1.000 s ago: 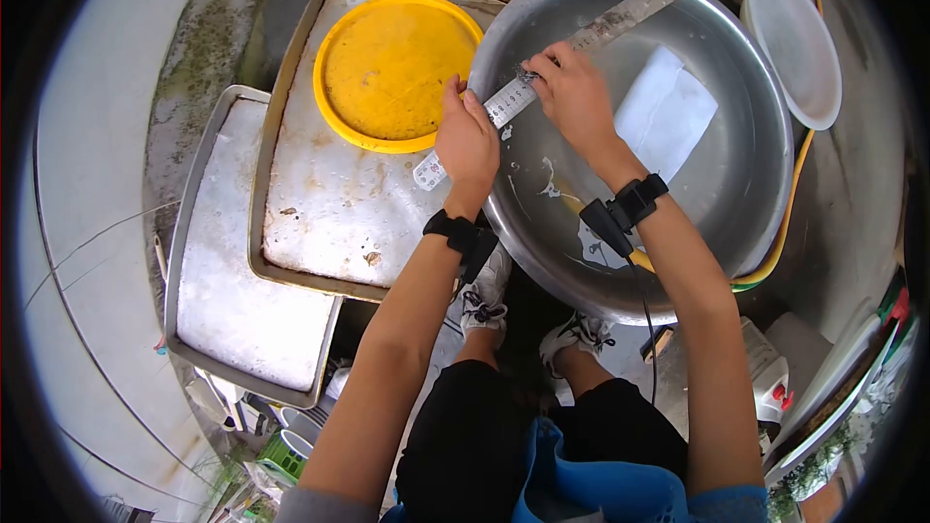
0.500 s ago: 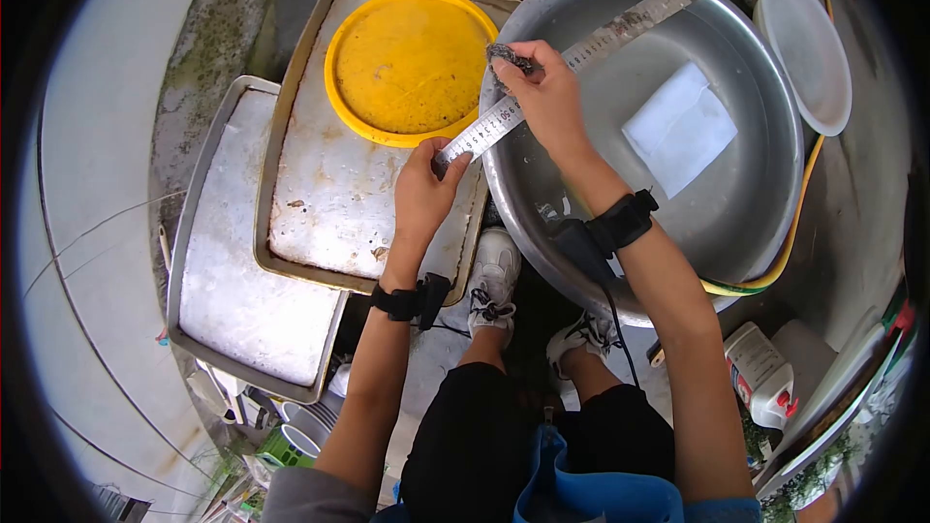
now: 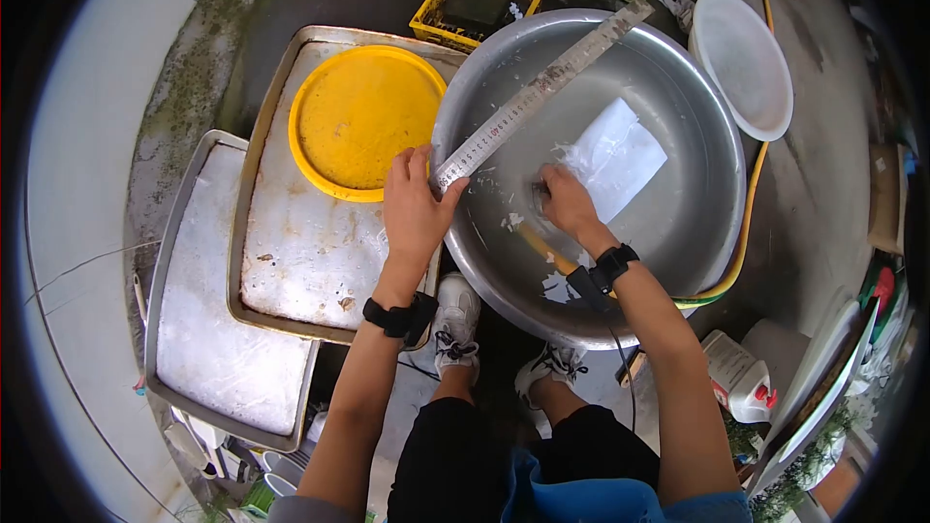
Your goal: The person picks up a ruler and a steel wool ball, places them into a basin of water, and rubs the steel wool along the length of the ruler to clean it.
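Observation:
A long metal ruler (image 3: 528, 102) lies slantwise across the large metal basin (image 3: 448, 126), its far end over the back rim. My left hand (image 3: 417, 199) holds the ruler's near end at the basin's left rim, thumb on its edge. Inside the basin, my right hand (image 3: 570, 201) is closed at the water, with a dark scouring pad partly visible at its fingertips. Beside that hand a white sheet (image 3: 620, 160) lies in the water.
Left of the basin, a round yellow lid (image 3: 363, 121) rests on a metal tray (image 3: 291, 223), which overlaps another tray (image 3: 223, 291). A yellow crate (image 3: 475, 2) stands behind. To the right are a white bowl (image 3: 741, 63), a yellow hose (image 3: 751, 203) and a white jug (image 3: 738, 378).
My right hand has moved off the ruler, down into the basin water with the pad. The view has shifted, and the ruler's near end now sits at the basin's rim.

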A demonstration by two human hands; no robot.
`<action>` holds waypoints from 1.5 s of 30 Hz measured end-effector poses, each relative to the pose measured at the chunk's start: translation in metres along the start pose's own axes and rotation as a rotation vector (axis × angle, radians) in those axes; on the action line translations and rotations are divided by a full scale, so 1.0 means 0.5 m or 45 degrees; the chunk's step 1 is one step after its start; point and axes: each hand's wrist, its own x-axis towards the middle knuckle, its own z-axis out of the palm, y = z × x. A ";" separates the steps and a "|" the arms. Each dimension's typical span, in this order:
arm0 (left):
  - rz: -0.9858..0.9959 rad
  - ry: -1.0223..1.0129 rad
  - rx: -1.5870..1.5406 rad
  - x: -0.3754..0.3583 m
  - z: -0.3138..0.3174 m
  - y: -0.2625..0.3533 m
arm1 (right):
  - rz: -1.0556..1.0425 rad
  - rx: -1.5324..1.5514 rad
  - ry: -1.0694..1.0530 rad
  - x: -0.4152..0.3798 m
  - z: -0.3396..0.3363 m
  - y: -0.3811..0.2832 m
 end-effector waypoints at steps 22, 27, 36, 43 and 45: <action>0.637 -0.159 0.331 0.063 -0.329 0.180 | -0.119 0.621 0.732 -0.264 -0.374 -0.132; 1.229 -0.053 0.694 0.088 -0.393 0.370 | -0.550 0.260 0.681 -0.272 -0.420 -0.240; 1.788 0.080 1.338 0.089 -0.392 0.582 | -0.180 0.044 0.636 -0.291 -0.510 -0.240; 1.771 0.160 0.555 0.032 -0.304 0.652 | 0.032 0.361 1.004 -0.283 -0.499 -0.140; 1.327 0.118 0.093 0.032 -0.267 0.633 | 0.135 0.453 0.976 -0.298 -0.520 -0.118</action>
